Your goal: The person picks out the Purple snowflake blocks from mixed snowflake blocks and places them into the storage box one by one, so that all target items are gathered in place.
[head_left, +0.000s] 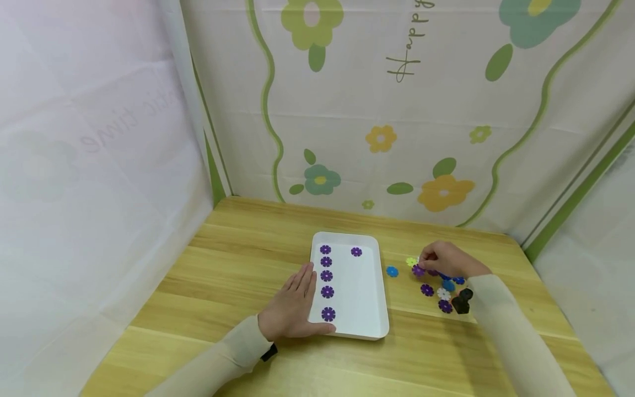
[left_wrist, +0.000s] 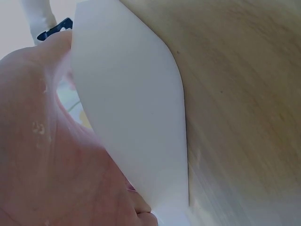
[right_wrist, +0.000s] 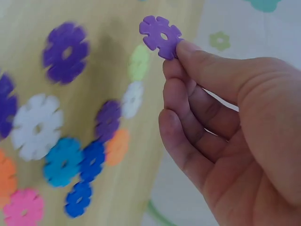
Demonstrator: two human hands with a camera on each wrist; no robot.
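My right hand [head_left: 446, 259] pinches a purple notched plastic disc [right_wrist: 161, 36] between thumb and forefinger. In the right wrist view the disc is above loose discs on the table, including a purple disc [right_wrist: 66, 52], a white disc [right_wrist: 37, 127] and a blue disc [right_wrist: 64, 161]. My left hand [head_left: 292, 306] rests against the left side of a white tray [head_left: 384, 309], fingers straight along the rim and thumb over its near edge. Inside the tray, several purple discs [head_left: 327, 275] form a column on the left, with one purple disc [head_left: 356, 252] at the upper right.
A single blue disc [head_left: 392, 271] lies between the tray and the scattered discs. Beneath everything is a wood-grain table [head_left: 238, 248]. A flower-print cloth [head_left: 347, 110] hangs behind it, and pale cloth also hangs at both sides.
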